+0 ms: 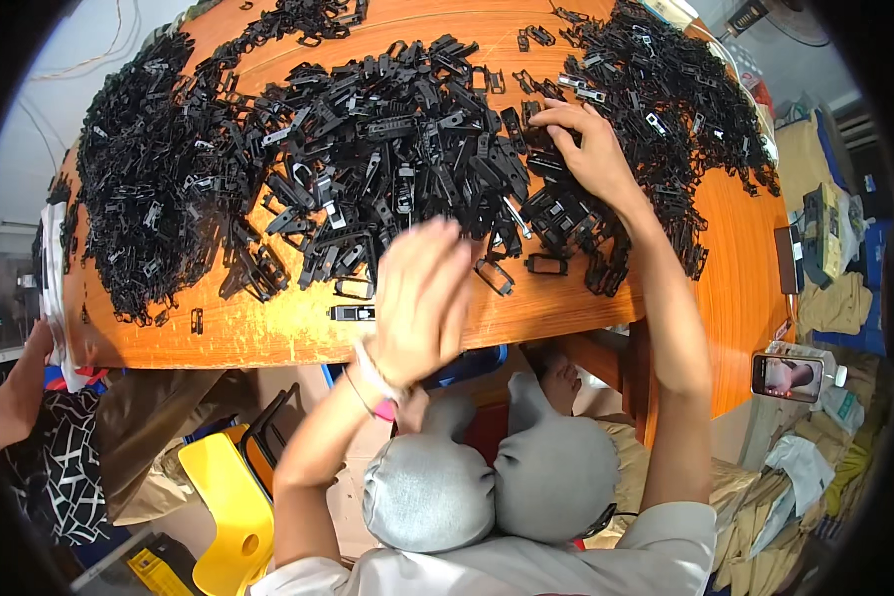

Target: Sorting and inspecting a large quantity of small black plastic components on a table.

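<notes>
My right hand [588,149] reaches over small black plastic frames [556,214] right of the middle heap. Its index finger and thumb are apart, and I see nothing gripped between them; the fingertips are close to loose black pieces. Near the table's front edge, my left hand [425,298] is smeared by motion, so its fingers and anything under them cannot be made out. Close to it lie a black clip with a silvery part [352,313] and an open rectangular black frame [494,277]. Beyond it spreads a heap of long black plastic clips [407,149].
Large piles of small black frames cover the table's left [139,189] and right [675,99]. A phone [787,376] with a lit screen is at the right, beside stacked tan cloth [834,303]. A yellow chair [223,507] stands lower left, near another person's arm [15,397].
</notes>
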`<move>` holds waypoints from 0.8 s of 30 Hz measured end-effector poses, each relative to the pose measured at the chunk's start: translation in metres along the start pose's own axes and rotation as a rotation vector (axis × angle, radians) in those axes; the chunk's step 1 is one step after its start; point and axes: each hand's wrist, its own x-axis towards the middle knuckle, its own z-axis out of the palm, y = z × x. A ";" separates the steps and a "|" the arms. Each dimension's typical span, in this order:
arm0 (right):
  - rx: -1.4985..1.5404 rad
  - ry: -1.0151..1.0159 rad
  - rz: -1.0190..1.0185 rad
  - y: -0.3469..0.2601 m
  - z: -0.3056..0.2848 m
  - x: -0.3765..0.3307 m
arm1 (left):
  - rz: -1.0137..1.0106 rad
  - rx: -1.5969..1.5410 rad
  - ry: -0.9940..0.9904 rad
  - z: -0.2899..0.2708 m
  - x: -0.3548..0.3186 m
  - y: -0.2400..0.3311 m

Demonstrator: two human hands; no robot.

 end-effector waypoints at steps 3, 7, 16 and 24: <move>0.070 0.039 0.032 -0.012 -0.005 -0.010 | 0.037 -0.050 -0.061 0.021 0.051 -0.036; 0.395 0.274 0.212 -0.032 -0.002 -0.025 | -0.044 -0.044 -0.163 0.047 0.098 -0.062; 0.353 0.489 0.326 -0.038 0.017 -0.059 | 0.187 0.396 -0.665 0.114 0.143 -0.111; 0.013 0.430 0.324 -0.028 0.025 -0.035 | 0.019 0.228 -0.754 0.105 0.142 -0.106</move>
